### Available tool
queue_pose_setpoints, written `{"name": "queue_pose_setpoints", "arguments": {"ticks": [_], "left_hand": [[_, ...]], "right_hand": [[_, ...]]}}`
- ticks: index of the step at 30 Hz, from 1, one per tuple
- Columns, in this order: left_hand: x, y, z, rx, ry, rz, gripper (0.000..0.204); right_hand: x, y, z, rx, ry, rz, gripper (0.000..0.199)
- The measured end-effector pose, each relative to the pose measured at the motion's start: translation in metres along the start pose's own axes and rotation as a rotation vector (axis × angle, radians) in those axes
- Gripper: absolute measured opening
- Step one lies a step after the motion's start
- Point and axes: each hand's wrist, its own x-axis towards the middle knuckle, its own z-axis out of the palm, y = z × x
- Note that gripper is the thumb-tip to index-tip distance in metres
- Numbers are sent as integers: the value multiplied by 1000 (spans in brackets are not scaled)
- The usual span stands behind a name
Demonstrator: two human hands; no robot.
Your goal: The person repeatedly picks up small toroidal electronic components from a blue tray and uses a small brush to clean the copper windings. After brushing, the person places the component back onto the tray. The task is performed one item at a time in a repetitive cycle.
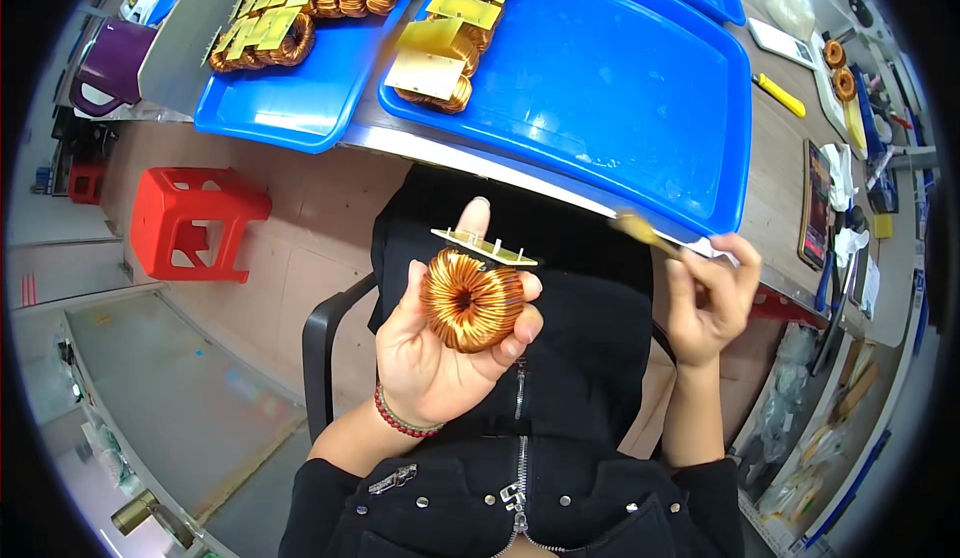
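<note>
Head view: copper coil (485, 320) gripped in your left hand (428, 370), hole facing the camera; board (484, 248) at twelve, long axis nine-thirty to three-thirty. At three o'clock, your right hand (712, 306) pinches a blurred tool (640, 228).

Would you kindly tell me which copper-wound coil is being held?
The copper-wound coil gripped in the left hand; the other coils seen on the blue trays touch neither hand.
</note>
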Motion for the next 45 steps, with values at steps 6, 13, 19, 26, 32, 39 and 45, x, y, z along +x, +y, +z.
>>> {"name": "queue_pose_setpoints", "arguments": {"ticks": [6,13,19,26,32,39,45], "left_hand": [[8,-1,0,716,42,87,63],[2,-7,17,1376,100,306,70],[5,-10,16,1405,288,289,75],[10,-12,20,1286,287,302,73],[13,-2,18,591,241,40,53],[14,5,14,366,355,3,46],[19,4,5,192,281,-7,37]], "right_hand": [[21,-22,0,99,45,-60,19],[54,-78,0,-121,-274,-494,25],[41,-52,-5,-75,-141,-138,20],[27,-36,-9,-16,-143,38,17],[27,-49,-2,83,-109,-63,23],[-4,-27,23,9,-74,-86,18],[6,-29,9,191,-6,171,14]]}}
